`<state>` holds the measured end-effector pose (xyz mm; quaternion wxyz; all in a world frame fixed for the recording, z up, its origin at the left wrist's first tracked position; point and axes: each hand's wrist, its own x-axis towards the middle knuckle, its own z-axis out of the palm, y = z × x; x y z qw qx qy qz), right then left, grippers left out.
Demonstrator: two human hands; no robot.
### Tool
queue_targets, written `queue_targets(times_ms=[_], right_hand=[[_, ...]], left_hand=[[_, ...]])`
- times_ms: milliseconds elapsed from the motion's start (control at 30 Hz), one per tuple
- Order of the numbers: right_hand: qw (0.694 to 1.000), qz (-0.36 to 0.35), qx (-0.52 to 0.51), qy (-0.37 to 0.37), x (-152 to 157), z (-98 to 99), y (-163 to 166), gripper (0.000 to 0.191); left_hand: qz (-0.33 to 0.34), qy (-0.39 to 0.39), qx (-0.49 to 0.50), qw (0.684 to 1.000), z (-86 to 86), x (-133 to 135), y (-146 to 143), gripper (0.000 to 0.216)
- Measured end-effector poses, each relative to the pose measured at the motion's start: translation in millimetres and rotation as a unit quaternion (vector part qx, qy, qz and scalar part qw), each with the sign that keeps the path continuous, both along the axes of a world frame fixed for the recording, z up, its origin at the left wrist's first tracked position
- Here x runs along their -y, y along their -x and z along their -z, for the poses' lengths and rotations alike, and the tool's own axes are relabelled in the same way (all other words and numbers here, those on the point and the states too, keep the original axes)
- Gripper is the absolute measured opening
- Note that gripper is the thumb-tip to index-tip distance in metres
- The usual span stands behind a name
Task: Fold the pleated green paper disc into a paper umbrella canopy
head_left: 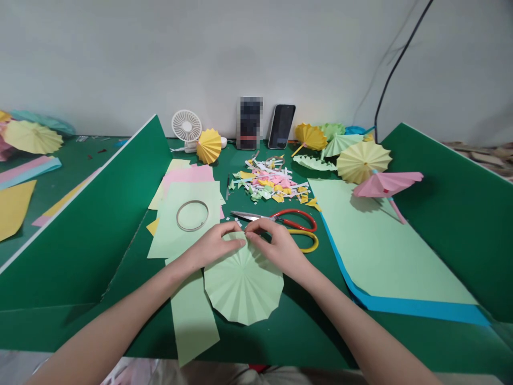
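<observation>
A pale green pleated paper disc (244, 286) with a scalloped edge hangs just above the green table between my hands. My left hand (222, 243) has thumb and fingers closed on its far edge. Close beside it, my right hand (272, 243) pinches the same edge, with the fingertips of both hands almost meeting. Scissors (296, 214) with one red and one yellow handle lie right behind my right hand. Left of the disc is a pale green paper strip (194, 321). A roll of narrow tape (192, 201) rests on a green sheet (168, 230).
Paper scraps (272, 182) are heaped behind the scissors. Finished paper umbrellas (363, 160) stand at the back right, near green and blue sheets (385, 251). Green dividers (100, 214) rise on both sides. A small white fan (186, 127) and two phones (281, 126) are by the wall.
</observation>
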<state>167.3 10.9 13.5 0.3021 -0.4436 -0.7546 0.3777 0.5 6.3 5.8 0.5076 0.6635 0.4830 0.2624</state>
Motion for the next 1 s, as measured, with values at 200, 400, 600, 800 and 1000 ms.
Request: queue_targets(times_ms=[200, 400, 600, 800, 1000], right_hand=[[1.0, 0.003, -0.02, 0.021, 0.1, 0.8, 0.2, 0.008], [0.997, -0.01, -0.017, 0.068, -3.0, 2.2, -1.2, 0.009], [0.994, -0.019, 0.015, 0.103, -2.7, 1.8, -1.4, 0.008], [0.994, -0.03, 0.038, 0.1, -1.1, 1.8, -0.6, 0.005], [0.993, -0.039, 0.033, 0.104, -2.0, 1.6, -1.8, 0.005]], left_hand=[[-0.006, 0.008, 0.008, 1.0, 3.2, -0.5, 0.8, 0.014], [0.003, 0.015, -0.01, 1.0, 2.4, -0.8, 0.6, 0.014], [-0.009, 0.017, -0.017, 1.0, 4.7, 1.2, 0.3, 0.013], [-0.006, 0.039, -0.011, 0.999, 6.4, 2.8, 0.6, 0.014], [0.005, 0.039, -0.021, 0.999, 4.7, 4.2, -0.6, 0.013]])
